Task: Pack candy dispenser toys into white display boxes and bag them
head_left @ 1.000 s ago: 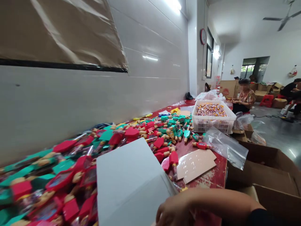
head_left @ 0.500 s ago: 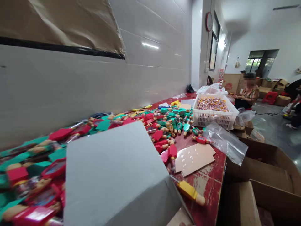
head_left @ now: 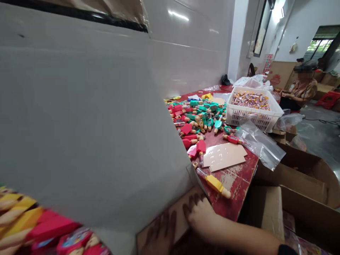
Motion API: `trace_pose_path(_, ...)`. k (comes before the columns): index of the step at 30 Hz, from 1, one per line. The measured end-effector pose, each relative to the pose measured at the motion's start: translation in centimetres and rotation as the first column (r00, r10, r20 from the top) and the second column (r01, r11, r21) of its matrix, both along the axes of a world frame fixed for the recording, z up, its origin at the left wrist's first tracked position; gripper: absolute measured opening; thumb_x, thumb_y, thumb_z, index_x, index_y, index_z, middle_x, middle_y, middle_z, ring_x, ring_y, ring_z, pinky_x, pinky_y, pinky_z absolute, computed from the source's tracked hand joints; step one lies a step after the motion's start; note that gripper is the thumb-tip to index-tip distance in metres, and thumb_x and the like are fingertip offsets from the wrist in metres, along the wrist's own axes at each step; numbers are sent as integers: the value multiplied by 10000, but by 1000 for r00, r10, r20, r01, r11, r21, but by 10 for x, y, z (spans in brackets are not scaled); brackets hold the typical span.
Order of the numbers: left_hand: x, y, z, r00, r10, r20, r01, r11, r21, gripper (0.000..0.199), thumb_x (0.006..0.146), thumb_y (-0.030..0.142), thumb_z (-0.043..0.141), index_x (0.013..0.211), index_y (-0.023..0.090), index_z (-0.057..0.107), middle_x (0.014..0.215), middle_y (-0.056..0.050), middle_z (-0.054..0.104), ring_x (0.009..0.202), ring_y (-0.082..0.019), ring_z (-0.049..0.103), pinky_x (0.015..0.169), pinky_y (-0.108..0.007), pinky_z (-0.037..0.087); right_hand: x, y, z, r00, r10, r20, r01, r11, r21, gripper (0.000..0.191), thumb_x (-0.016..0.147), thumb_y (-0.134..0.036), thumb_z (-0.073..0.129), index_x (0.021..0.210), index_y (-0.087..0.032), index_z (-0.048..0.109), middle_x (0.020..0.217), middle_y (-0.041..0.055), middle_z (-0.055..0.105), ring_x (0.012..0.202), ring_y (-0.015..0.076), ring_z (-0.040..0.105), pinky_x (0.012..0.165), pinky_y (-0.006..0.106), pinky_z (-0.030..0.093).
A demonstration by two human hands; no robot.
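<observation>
The left hand [head_left: 158, 235], fingers extended, and the right hand [head_left: 202, 215], fingers loosely bent, lie on the tan cardboard flap [head_left: 179, 220]. The large grey-white cardboard box [head_left: 106, 124] rises just beyond both, over the red surface [head_left: 239, 184].

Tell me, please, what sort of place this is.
Probably a small packing workshop: there are heaped red and green toys, a white crate of small wrapped pieces, and open cardboard boxes.
</observation>
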State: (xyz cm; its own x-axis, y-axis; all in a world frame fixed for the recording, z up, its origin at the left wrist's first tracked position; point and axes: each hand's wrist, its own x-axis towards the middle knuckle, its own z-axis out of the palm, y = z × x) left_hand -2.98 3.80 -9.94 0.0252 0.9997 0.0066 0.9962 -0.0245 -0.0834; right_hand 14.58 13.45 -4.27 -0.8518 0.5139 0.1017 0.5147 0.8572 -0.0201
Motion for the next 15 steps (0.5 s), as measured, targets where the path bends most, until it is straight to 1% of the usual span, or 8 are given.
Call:
trace_pose_path(2, -12, 21, -5, 999, 12, -39, -11, 1000, 23, 602, 809, 212, 469, 1401, 121, 407, 1452, -190, 354, 1332, -349, 376, 1051, -497, 388, -6, 14, 17, 999, 48, -4, -48, 992, -119, 692, 755, -426, 712, 1288, -44, 494, 1273, 286, 532, 1129, 342, 554, 897, 495, 488)
trace_pose_path(4, -19, 36, -6, 999, 1, -54, 6, 993, 122, 609, 802, 315, 538, 1364, 93, 462, 1416, -211, 402, 1297, -376, 415, 1029, -516, 406, -1, 25, 35, 984, 120, -134, -150, 957, -248, 693, 755, -522, 693, 1273, -95, 521, 1230, 207, 587, 1099, 281, 580, 930, 409, 484)
trace_pose_path(6, -17, 39, 0, 997, -56, -59, 73, 940, 334, 624, 795, 409, 584, 1297, 46, 518, 1333, -245, 490, 1210, -409, 490, 960, -546, 447, 16, 32, 45, 941, 53, -334, -160, 941, -300, 551, 808, -509, 637, 1223, -153, 565, 1128, 119, 645, 1030, 219, 612, 901, 324, 499)
trace_pose_path(7, -14, 36, 6, 994, -96, -51, 108, 887, 449, 619, 804, 430, 590, 1275, 34, 522, 1286, -252, 526, 1166, -409, 520, 929, -546, 463, 29, 34, 46, 909, -38, -414, -93, 952, -293, 493, 824, -470, 625, 1213, -172, 574, 1106, 103, 650, 1016, 213, 617, 895, 320, 503)
trace_pose_path(9, -6, 23, 21, 985, -175, 0, 135, 759, 637, 569, 842, 413, 585, 1282, 66, 485, 1225, -225, 563, 1121, -372, 546, 911, -511, 476, 58, 35, 36, 824, -263, -502, 152, 956, -250, 471, 810, -394, 631, 1226, -181, 569, 1134, 123, 631, 1039, 249, 609, 912, 386, 506)
trace_pose_path(11, -1, 9, 35, 977, -194, 87, 62, 650, 758, 506, 860, 326, 592, 1316, 168, 440, 1227, -164, 551, 1127, -314, 540, 932, -458, 474, 88, 33, 12, 750, -422, -509, 358, 907, -223, 534, 787, -353, 631, 1277, -164, 529, 1182, 160, 603, 1092, 292, 591, 931, 458, 501)
trace_pose_path(13, -3, 0, 44, 975, -95, 201, -118, 545, 830, 543, 853, 291, 612, 1347, 227, 397, 1279, -150, 485, 1180, -307, 496, 933, -449, 479, 114, 28, -17, 718, -500, -484, 422, 866, -268, 534, 794, -344, 603, 1285, -154, 508, 1167, 158, 617, 1066, 286, 616, 908, 455, 523)
trace_pose_path(15, -8, -4, 45, 930, 43, 365, -346, 443, 827, 637, 852, 325, 623, 1395, 197, 316, 1346, -185, 388, 1253, -331, 421, 938, -466, 488, 133, 24, -42, 720, -520, -460, 412, 853, -320, 435, 855, -342, 526, 1249, -159, 519, 1106, 136, 653, 1007, 258, 648, 877, 427, 543)
